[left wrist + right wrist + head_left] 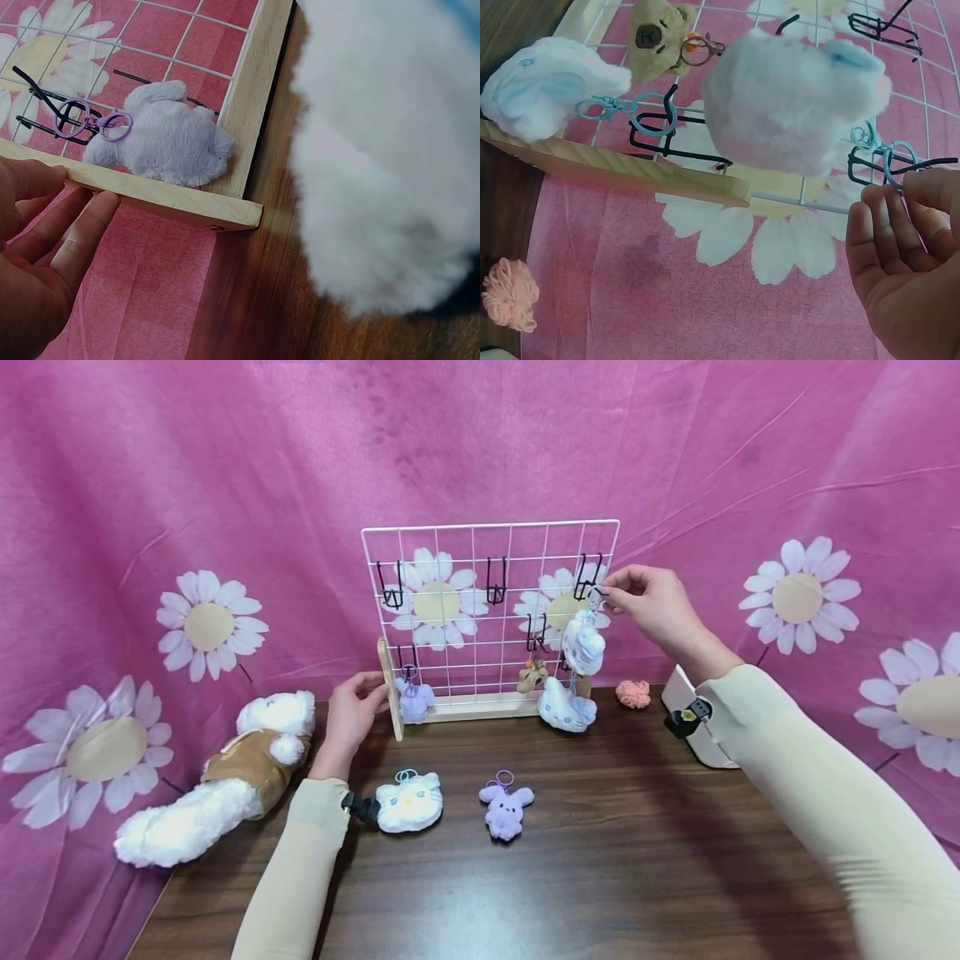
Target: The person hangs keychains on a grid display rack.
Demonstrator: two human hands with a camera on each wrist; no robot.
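Note:
A white wire-grid rack [491, 524] with a wooden base and side posts stands at the back of the table. My right hand [651, 606] pinches the blue ring of a white plush keychain [582, 643] at the upper right hook [866, 166]. The ring appears to be around the hook. My left hand [351, 714] touches the left wooden post [169, 196] with extended fingers. Behind that post hangs a lilac plush keychain [169, 135]. At lower right hang a brown bear keychain [656, 41] and another white plush keychain [544, 88].
A white cat-face plush keychain [410, 803] and a lilac bunny keychain [505, 812] lie in front of the rack. A large white plush [187, 822] in brown clothing lies at left. On the right are a pink yarn bundle [633, 694] and a white object [708, 739].

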